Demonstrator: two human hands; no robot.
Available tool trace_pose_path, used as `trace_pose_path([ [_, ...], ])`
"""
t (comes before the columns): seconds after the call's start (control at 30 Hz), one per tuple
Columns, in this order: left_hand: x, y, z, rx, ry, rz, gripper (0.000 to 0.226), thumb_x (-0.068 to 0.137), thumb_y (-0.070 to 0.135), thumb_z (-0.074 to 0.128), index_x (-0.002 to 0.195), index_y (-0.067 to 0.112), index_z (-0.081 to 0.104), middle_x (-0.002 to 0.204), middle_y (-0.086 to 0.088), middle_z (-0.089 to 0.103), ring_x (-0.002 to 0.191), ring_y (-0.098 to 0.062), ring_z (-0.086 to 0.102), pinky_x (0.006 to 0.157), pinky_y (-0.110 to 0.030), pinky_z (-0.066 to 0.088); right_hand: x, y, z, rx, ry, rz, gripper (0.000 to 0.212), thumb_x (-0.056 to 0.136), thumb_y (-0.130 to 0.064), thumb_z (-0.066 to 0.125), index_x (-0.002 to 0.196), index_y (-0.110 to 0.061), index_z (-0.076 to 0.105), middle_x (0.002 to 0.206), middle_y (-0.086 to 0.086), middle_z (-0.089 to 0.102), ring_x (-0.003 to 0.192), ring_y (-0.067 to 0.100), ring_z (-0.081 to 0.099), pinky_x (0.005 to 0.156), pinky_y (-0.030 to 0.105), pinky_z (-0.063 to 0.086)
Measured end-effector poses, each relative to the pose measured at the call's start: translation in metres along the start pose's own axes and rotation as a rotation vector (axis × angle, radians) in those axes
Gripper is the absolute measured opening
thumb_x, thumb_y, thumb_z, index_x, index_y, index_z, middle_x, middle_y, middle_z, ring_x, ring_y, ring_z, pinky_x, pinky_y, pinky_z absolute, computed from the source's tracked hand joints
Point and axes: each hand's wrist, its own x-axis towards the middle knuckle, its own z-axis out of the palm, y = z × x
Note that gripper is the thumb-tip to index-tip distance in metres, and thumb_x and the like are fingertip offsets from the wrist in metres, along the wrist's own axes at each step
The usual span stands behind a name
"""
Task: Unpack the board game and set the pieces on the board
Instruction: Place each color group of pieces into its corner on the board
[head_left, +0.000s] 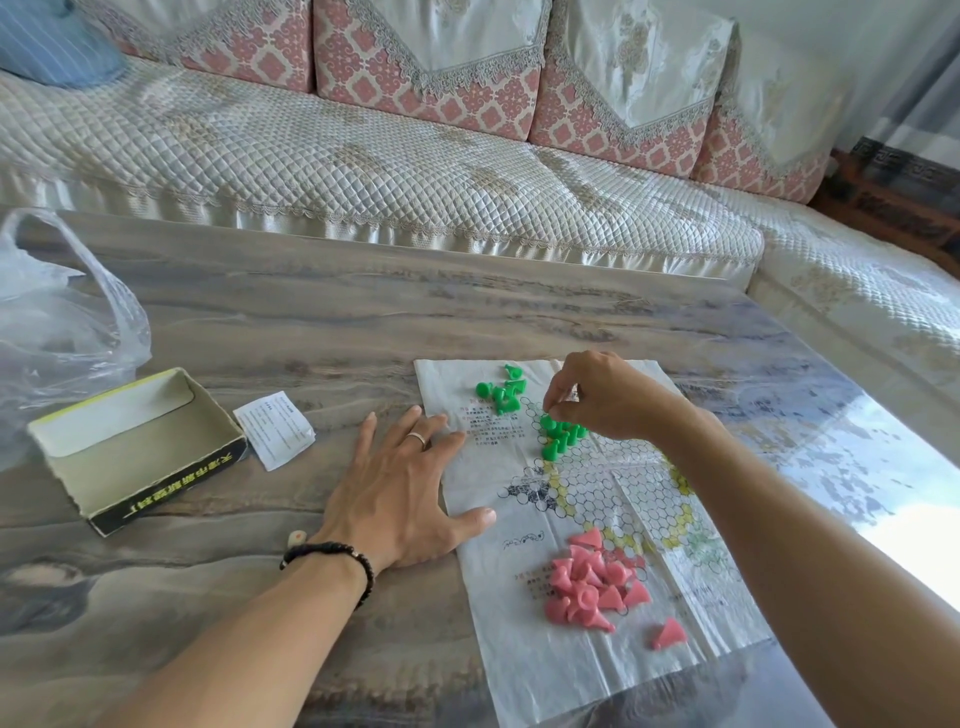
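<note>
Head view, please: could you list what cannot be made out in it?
- Right hand: its fingertips curl down over the standing green pieces; whether they pinch one is hidden.
- Print on the paper board and folded leaflet: too small to read.
- Small white object: mostly hidden behind the left wrist.
- Plastic bag: cut off by the left edge.
</note>
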Motion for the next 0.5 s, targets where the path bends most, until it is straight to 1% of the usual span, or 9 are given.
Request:
trace_pose_path([
  [0.07, 0.000, 0.000, 0.000, 0.004, 0.002, 0.000, 0.096, 0.068, 0.083, 0.035, 0.150, 0.036, 0.019, 0.161, 0.009, 0.012, 0.148, -0.013, -0.003, 0.119, -0.051, -0.005, 0.000, 0.000, 0.003, -0.019, -0.009, 0.007, 0.011, 0.087, -0.015, 0.066, 0.095, -0.018, 0.074, 0.075, -0.022, 0.046, 0.066, -0.009, 0.043, 0.054, 0.005, 0.035],
  [0.1, 0.000, 0.000, 0.000, 0.006, 0.002, 0.000, 0.096, 0.069, 0.083, 0.035, 0.150, 0.035, 0.019, 0.161, 0.009, 0.012, 0.148, -0.013, -0.003, 0.119, -0.051, -0.005, 0.000, 0.001, 0.004, -0.024, -0.015, 0.008, 0.012, 0.087, -0.017, 0.067, 0.095, -0.018, 0.074, 0.075, -0.023, 0.045, 0.066, -0.010, 0.042, 0.053, 0.007, 0.031],
  [0.17, 0.000, 0.000, 0.000, 0.006, -0.001, 0.002, 0.096, 0.070, 0.083, 0.037, 0.151, 0.035, 0.019, 0.161, 0.008, 0.012, 0.148, -0.014, -0.003, 0.119, -0.051, -0.005, 0.000, 0.001, 0.008, -0.023, -0.024, 0.009, 0.013, 0.086, -0.018, 0.067, 0.097, -0.019, 0.075, 0.076, -0.026, 0.043, 0.068, -0.010, 0.041, 0.057, 0.008, 0.026],
  [0.3, 0.000, 0.000, 0.000, 0.009, -0.001, 0.003, 0.094, 0.071, 0.082, 0.040, 0.150, 0.035, 0.020, 0.161, 0.008, 0.012, 0.148, -0.014, -0.003, 0.119, -0.051, -0.005, 0.001, 0.001, 0.012, -0.019, -0.030, 0.007, 0.013, 0.086, -0.017, 0.068, 0.097, -0.020, 0.075, 0.077, -0.026, 0.043, 0.070, -0.010, 0.040, 0.059, 0.008, 0.027],
  [0.5, 0.000, 0.001, -0.001, 0.011, 0.000, 0.003, 0.095, 0.069, 0.083, 0.036, 0.149, 0.035, 0.022, 0.161, 0.008, 0.013, 0.148, -0.014, -0.001, 0.119, -0.051, -0.004, 0.004, 0.003, 0.016, -0.020, -0.048, 0.020, 0.013, 0.086, -0.016, 0.067, 0.096, -0.019, 0.075, 0.076, -0.024, 0.045, 0.071, -0.010, 0.040, 0.059, 0.008, 0.028],
])
